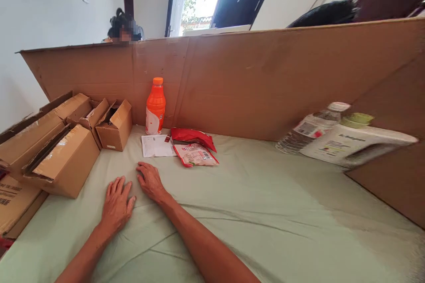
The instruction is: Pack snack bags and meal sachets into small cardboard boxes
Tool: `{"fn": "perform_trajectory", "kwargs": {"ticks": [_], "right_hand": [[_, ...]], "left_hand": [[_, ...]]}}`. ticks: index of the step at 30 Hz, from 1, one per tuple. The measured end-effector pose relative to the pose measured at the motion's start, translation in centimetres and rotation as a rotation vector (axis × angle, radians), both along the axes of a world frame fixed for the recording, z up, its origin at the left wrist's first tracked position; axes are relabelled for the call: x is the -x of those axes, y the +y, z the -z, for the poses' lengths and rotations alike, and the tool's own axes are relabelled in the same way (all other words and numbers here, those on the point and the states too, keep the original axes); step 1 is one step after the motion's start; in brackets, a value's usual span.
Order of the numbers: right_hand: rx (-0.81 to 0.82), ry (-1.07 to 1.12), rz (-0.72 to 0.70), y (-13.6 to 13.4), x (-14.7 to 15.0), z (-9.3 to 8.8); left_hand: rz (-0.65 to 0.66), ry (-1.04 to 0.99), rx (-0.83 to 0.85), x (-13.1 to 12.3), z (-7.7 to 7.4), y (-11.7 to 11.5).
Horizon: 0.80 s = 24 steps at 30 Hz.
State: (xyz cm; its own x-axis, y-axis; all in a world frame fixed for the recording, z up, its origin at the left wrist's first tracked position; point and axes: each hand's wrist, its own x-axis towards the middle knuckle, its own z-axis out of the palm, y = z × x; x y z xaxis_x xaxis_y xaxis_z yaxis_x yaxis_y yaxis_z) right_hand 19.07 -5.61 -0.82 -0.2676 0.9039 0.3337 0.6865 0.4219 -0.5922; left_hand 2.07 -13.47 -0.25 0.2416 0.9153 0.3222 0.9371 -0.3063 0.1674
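Observation:
My left hand lies palm down on the pale green sheet, its fingers stretched out and the thumb apart. To its right and slightly farther forward rests my right hand, fingers loosely bent on the sheet and holding nothing that shows. Just beyond the right hand are a white printed card and a pink-and-white food packet. A red packet lies behind that one, partly covered by it. Behind the card an orange bottle stands upright. Neither hand touches these things.
Several open cardboard boxes line the left side. At the right, a clear plastic bottle and a white jug with a green cap stand by the cardboard wall. A person's head shows behind that wall.

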Motion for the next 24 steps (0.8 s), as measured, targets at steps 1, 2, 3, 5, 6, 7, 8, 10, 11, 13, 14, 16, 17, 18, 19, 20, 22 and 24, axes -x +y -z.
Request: {"fn": "perform_trajectory", "kwargs": {"ticks": [1, 2, 3, 5, 6, 7, 8, 10, 11, 13, 14, 16, 17, 18, 19, 20, 22, 24], "right_hand": [[0.003, -0.016, 0.005, 0.0, 0.1, -0.3], [0.004, -0.033, 0.009, 0.0, 0.3, -0.7], [0.003, -0.051, 0.012, -0.1, 0.4, -1.0], [-0.005, -0.093, 0.011, -0.3, 0.8, -1.8], [-0.012, -0.115, 0.007, -0.4, 0.9, -2.1], [-0.021, -0.137, 0.002, -0.6, 1.0, -2.4], [-0.031, -0.16, -0.004, -0.9, 1.1, -2.7], [-0.054, -0.202, -0.024, -1.8, 1.0, -3.0], [-0.068, -0.22, -0.038, -2.5, 0.9, -3.1], [-0.096, -0.249, -0.076, -4.2, 0.3, -3.1], [-0.108, -0.261, -0.095, -5.2, -0.1, -3.0], [-0.132, -0.276, -0.131, -7.4, -1.1, -2.7], [-0.144, -0.278, -0.146, -8.5, -1.6, -2.4], [-0.156, -0.277, -0.159, -9.6, -2.2, -2.3], [-0.165, -0.273, -0.17, -10.6, -2.7, -2.1], [-0.172, -0.269, -0.181, -11.4, -3.2, -2.0], [-0.17, -0.266, -0.203, -12.7, -4.0, -1.9], [-0.152, -0.271, -0.219, -13.4, -4.7, -2.0]], "left_hand": [[0.001, 0.013, -0.007, -0.1, 0.0, 0.0], [0.001, 0.025, -0.016, -0.1, -0.2, 0.2], [0.0, 0.037, -0.028, -0.1, -0.3, 0.4], [0.003, 0.057, -0.057, -0.2, -0.7, 0.9], [0.007, 0.066, -0.072, -0.1, -0.8, 1.1], [0.012, 0.074, -0.087, -0.1, -0.9, 1.3], [0.017, 0.081, -0.1, 0.0, -0.9, 1.5], [0.026, 0.097, -0.122, 0.1, -1.0, 1.8], [0.029, 0.104, -0.131, 0.2, -1.1, 2.0], [0.036, 0.121, -0.143, 0.4, -1.2, 2.1], [0.04, 0.129, -0.147, 0.4, -1.3, 2.0], [0.05, 0.143, -0.153, 0.3, -1.4, 1.7], [0.057, 0.149, -0.156, 0.2, -1.5, 1.4], [0.065, 0.154, -0.16, -0.1, -1.4, 1.0], [0.075, 0.158, -0.164, -0.4, -1.3, 0.5], [0.089, 0.161, -0.166, -0.8, -1.2, 0.0], [0.121, 0.173, -0.183, -1.6, -0.7, -1.1], [0.148, 0.199, -0.228, -2.3, -0.1, -2.2]]}}
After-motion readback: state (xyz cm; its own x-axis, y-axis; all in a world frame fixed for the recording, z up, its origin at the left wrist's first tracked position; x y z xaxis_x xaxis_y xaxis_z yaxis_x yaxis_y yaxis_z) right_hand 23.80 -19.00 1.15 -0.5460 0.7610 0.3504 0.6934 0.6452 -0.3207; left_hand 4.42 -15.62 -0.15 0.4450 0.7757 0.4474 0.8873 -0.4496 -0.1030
